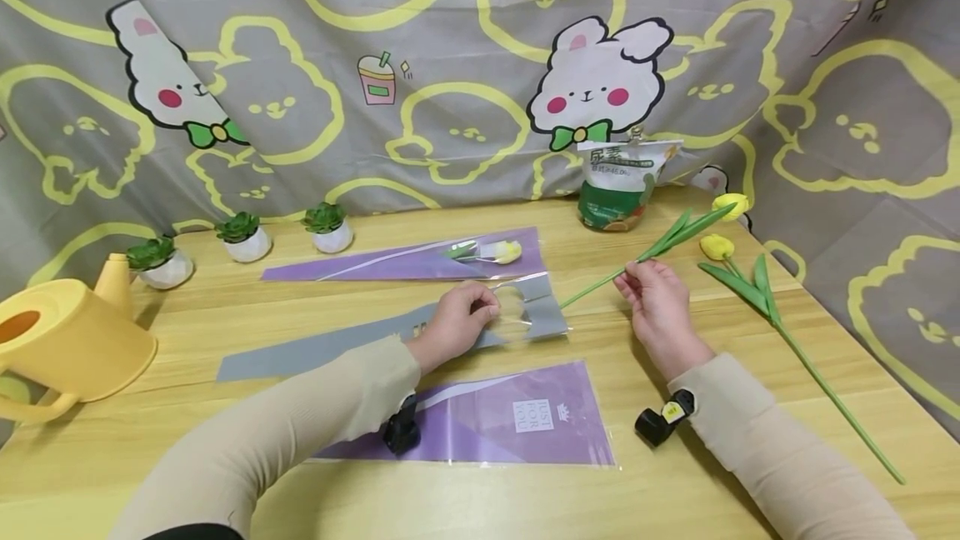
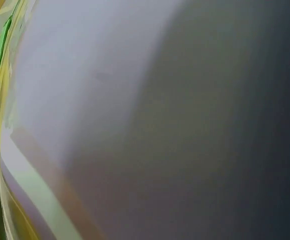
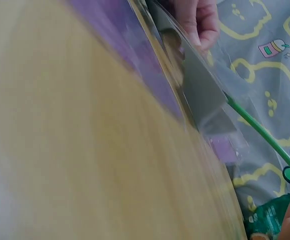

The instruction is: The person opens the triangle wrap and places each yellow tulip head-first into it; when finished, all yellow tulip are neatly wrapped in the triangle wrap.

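Observation:
My left hand (image 1: 453,323) pinches the upper layer of a grey flower sleeve (image 1: 322,352) near its wide end, where a clear window shows. In my right hand (image 1: 660,311), a yellow tulip (image 1: 675,232) is held by its stem below the leaves, its bloom pointing back right. The lower end of its green stem (image 3: 265,132) reaches the mouth of the grey sleeve (image 3: 202,90) in the right wrist view; how far it goes in cannot be told. A blurred pale surface fills most of the left wrist view.
Behind lies a purple sleeve (image 1: 375,265) holding a pale yellow tulip; in front, another purple sleeve (image 1: 487,419). A second yellow tulip (image 1: 738,288) lies at right. A yellow watering can (image 1: 82,340), several potted succulents (image 1: 247,242) and a green-and-white bag (image 1: 618,190) stand around.

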`<act>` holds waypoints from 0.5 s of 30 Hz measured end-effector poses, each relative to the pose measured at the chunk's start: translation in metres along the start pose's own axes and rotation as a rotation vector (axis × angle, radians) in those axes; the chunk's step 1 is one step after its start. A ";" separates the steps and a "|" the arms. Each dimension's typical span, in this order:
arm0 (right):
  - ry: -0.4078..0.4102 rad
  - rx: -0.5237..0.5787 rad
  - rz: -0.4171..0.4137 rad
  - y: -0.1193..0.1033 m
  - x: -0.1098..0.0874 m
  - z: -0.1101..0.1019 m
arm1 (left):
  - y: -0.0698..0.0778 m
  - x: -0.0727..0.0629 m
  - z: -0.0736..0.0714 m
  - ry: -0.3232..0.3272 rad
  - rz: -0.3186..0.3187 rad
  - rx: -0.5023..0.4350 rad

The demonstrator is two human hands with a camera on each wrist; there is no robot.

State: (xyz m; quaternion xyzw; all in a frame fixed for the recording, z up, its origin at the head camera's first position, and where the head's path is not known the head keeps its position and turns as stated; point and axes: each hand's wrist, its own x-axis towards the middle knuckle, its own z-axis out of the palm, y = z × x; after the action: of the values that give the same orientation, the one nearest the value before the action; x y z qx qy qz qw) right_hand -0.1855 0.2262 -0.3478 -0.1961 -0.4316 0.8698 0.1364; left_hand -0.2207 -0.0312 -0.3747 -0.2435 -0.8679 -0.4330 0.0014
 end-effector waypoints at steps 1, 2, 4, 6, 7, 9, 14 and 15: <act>-0.005 -0.007 0.004 0.001 -0.001 0.000 | 0.001 0.000 0.000 0.003 0.003 -0.001; -0.010 -0.019 0.006 0.002 -0.002 0.001 | 0.001 0.000 0.000 0.005 0.005 -0.003; -0.018 -0.027 0.019 0.004 -0.004 0.002 | 0.002 0.000 0.000 0.008 0.009 -0.012; -0.019 -0.035 0.033 0.007 -0.005 0.003 | 0.003 0.000 0.000 0.010 0.009 -0.024; -0.019 -0.043 0.038 0.008 -0.006 0.004 | 0.004 0.001 0.000 0.011 0.010 -0.028; -0.026 -0.066 0.052 0.010 -0.008 0.006 | 0.005 0.001 0.000 0.007 0.008 -0.033; -0.068 -0.156 0.088 0.016 -0.012 0.007 | 0.007 0.003 0.000 -0.002 -0.007 -0.027; -0.082 -0.169 0.096 0.016 -0.013 0.007 | 0.008 0.003 0.000 -0.004 -0.010 -0.028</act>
State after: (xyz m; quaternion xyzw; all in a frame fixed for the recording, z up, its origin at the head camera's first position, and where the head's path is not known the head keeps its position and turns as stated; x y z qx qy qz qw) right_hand -0.1785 0.2061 -0.3542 -0.1915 -0.4989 0.8432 0.0595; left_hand -0.2196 -0.0259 -0.3680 -0.2398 -0.8630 -0.4446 -0.0058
